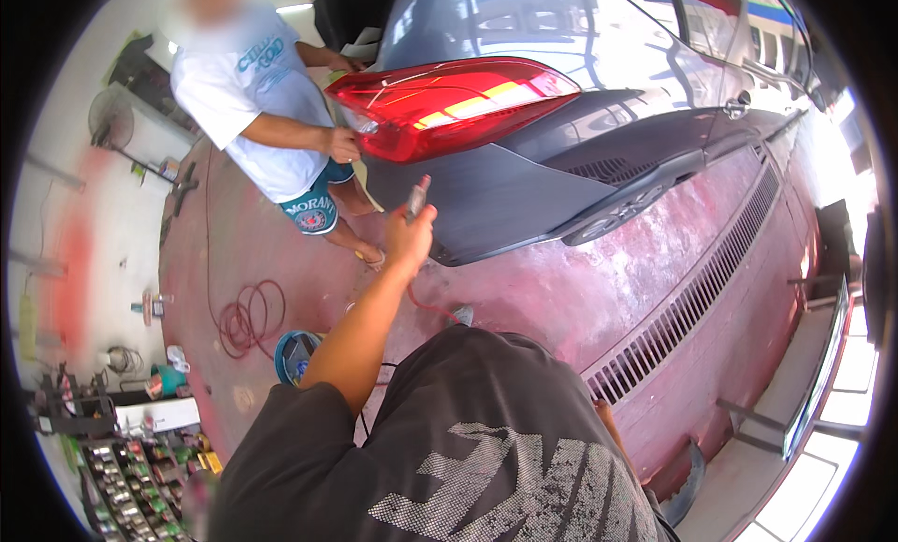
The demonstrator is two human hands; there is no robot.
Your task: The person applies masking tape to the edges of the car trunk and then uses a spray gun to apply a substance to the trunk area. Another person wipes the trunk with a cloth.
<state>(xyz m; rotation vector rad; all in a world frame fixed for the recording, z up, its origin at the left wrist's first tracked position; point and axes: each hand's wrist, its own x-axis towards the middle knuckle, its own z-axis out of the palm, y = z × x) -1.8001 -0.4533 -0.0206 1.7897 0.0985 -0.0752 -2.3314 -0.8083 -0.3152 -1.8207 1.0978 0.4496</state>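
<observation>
My left hand (409,238) reaches forward, fingers closed around a small grey handheld tool (417,202). It is held up just below the red tail light (458,107), apart from the car. A red hose (432,308) runs below that hand; where it joins, I cannot make out. Of my right arm (608,425) only a strip of skin shows beside my dark shirt, its fingers hidden. The dark grey bumper (505,201) lies beyond my left hand. A person (253,102) in a white shirt stands at the left, one hand (342,145) by the tail light's edge.
The grey car body (524,28) fills the far side. A floor grate (692,289) runs along the right. A coiled red hose (251,319) and a blue bucket (292,350) are on the reddish floor. A fan (112,119) stands by the left wall.
</observation>
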